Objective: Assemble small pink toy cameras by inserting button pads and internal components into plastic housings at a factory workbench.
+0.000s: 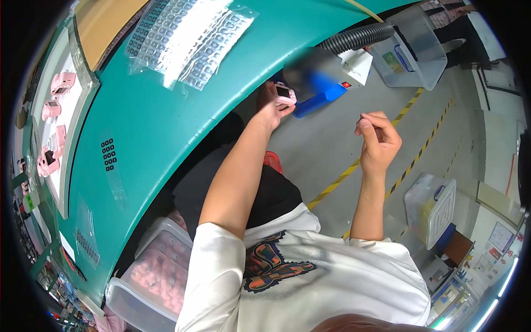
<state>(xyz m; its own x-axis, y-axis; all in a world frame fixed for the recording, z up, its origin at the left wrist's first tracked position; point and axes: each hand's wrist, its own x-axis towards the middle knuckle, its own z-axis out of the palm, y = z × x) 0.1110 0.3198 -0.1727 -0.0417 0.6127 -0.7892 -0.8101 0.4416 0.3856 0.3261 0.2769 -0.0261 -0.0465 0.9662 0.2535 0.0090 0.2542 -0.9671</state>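
My left hand (269, 115) is closed around a small pink toy camera (285, 94), whose dark square screen faces up, just off the green table's edge. To the right, over the grey floor, my right hand (380, 143) is raised with thumb and index finger pinched together. A tiny dark spot shows at those fingertips, too small to name. Beyond the camera lies a blue plastic tray (323, 101), partly hidden by a blurred patch. On the green table (160, 124) are clear sheets of black-framed square pieces (191, 41) and a small strip of similar pieces (109, 155).
A white box with a red switch (355, 67) and a black corrugated hose (359, 37) stand past the tray. More pink cameras (51, 110) sit on a white-topped conveyor at left. A clear bin of pink parts (160, 276) is beside me; lidded clear boxes (430, 207) stand right.
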